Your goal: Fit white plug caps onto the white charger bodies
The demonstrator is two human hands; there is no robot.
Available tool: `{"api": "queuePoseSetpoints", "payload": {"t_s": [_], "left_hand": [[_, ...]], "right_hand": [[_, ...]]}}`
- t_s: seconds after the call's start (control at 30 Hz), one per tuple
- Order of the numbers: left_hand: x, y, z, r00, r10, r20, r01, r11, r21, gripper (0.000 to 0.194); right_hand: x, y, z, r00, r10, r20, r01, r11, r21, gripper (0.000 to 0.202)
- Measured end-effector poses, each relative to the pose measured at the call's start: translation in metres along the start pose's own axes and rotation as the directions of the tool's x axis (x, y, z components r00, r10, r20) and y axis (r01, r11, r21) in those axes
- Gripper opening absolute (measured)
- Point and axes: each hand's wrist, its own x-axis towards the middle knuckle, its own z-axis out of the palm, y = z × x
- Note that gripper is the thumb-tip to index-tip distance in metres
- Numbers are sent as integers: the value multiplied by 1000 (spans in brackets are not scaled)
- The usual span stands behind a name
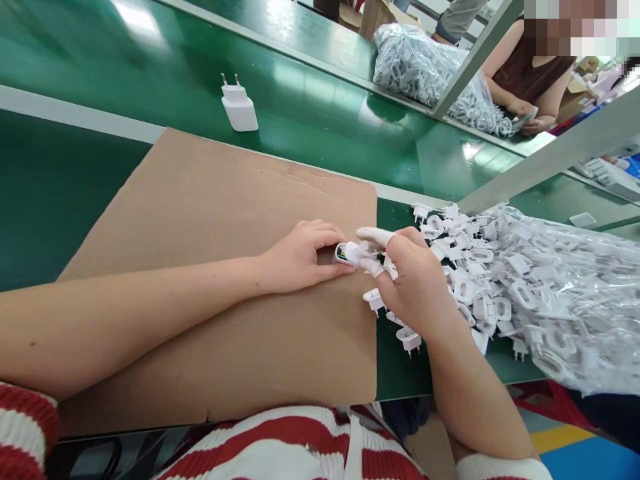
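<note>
A small white plug charger (354, 253) is held between my hands above the cardboard's right part. Its end facing left is open, and a bit of green circuit board shows inside. My left hand (311, 257) curves around that end, with thumb and fingertips closed on its sides. White finger covers sit on the thumb and forefinger of my right hand (413, 280), which pinches the other end. These fingers partly hide the charger's right side. Loose white plug caps with two pins (410, 339) lie just below and beside my right hand.
A heap of white plug parts (460, 260) spills from a clear plastic bag (585, 287) on the right. One complete white charger (241, 112) stands on the green surface beyond the cardboard sheet (225, 193). Across the bench, a person handles parts beside another full bag (415, 63).
</note>
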Motion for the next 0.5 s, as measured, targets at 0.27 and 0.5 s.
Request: {"api": "queuePoseSetpoints", "payload": {"t_s": [0.27, 0.5], "left_hand": [[1, -1, 1, 1000, 16, -8, -16, 1000, -9, 26], [2, -1, 0, 1000, 16, 7, -16, 1000, -18, 26]], "right_hand": [[3, -7, 23, 989, 68, -128, -46, 984, 172, 15], [2, -10, 20, 964, 36, -264, 16, 981, 192, 25]]}}
